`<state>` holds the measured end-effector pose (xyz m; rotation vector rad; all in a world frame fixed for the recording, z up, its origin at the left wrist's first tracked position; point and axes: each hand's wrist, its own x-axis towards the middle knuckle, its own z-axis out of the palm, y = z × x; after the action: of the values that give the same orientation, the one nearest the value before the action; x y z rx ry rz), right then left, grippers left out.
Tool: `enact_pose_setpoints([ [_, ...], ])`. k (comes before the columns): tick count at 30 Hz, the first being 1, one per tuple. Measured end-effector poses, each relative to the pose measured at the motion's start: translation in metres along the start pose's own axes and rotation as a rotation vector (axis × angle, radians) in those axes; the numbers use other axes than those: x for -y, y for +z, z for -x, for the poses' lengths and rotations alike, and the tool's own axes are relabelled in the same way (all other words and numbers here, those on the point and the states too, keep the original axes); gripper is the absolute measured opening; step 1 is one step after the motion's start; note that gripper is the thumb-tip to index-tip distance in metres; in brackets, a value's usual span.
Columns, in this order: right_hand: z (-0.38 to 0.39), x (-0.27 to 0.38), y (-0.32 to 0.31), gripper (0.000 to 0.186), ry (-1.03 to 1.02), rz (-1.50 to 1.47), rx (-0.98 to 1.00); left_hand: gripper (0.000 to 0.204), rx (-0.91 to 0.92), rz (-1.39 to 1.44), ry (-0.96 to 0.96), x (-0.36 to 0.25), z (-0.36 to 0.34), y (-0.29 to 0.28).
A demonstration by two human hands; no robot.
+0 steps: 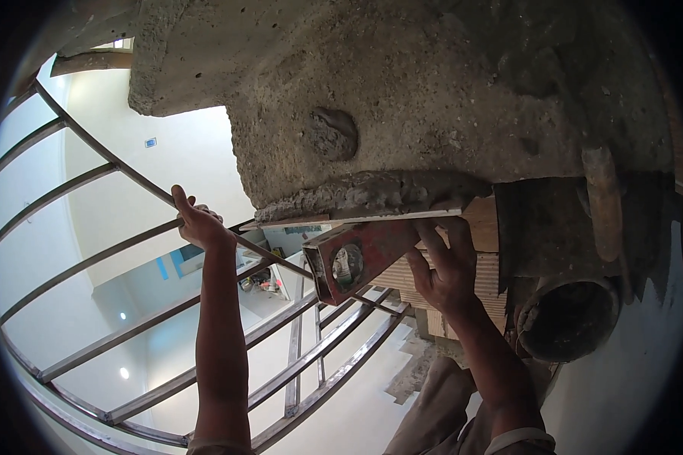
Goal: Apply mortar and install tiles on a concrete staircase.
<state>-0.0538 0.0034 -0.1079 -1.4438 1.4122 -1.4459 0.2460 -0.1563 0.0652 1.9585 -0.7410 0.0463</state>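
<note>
My left hand [199, 223] is closed round the metal railing bar [144, 180] at the left. My right hand [446, 265] holds a red box-shaped spirit level [368, 254] with a round window in its side. The level lies against the face of a thin pale tile [402, 217], whose edge runs left to right; my fingertips also reach that edge. Behind the tile is a thick strip of wet grey mortar [357, 194], spread along the rough concrete step [432, 98]. A separate lump of mortar [334, 134] sits further back on the concrete.
A dark bucket [569, 318] with grey residue stands at the right, near a tool with a worn wooden handle [603, 205]. Ribbed tan material [410, 279] lies below the tile. Through the railing's metal bars [152, 334], a lower room drops away on the left.
</note>
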Motion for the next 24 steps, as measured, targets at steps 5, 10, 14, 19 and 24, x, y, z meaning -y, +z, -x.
enact_pose_setpoints([
  [5, -0.001, 0.005, 0.010, 0.058, 0.010, 0.084, 0.002, 0.070, 0.002, 0.024, 0.016, 0.003, -0.006, -0.003],
  [10, -0.005, 0.002, 0.006, 0.056, -0.118, 0.158, -0.042, 0.061, -0.021, 0.122, 0.063, 0.014, -0.014, 0.002],
  [14, 0.003, 0.042, -0.060, 0.050, -0.162, 0.115, 0.141, 0.060, -0.068, 0.097, 0.043, 0.011, -0.017, -0.002],
  [19, 0.054, 0.039, -0.146, 0.044, 0.495, 0.362, 0.298, 0.060, -0.031, 0.110, 0.083, 0.005, -0.005, -0.001],
  [24, 0.052, -0.032, -0.188, 0.045, 0.443, 0.626, 0.215, 0.056, 0.007, 0.453, 0.212, 0.020, -0.002, -0.004],
])
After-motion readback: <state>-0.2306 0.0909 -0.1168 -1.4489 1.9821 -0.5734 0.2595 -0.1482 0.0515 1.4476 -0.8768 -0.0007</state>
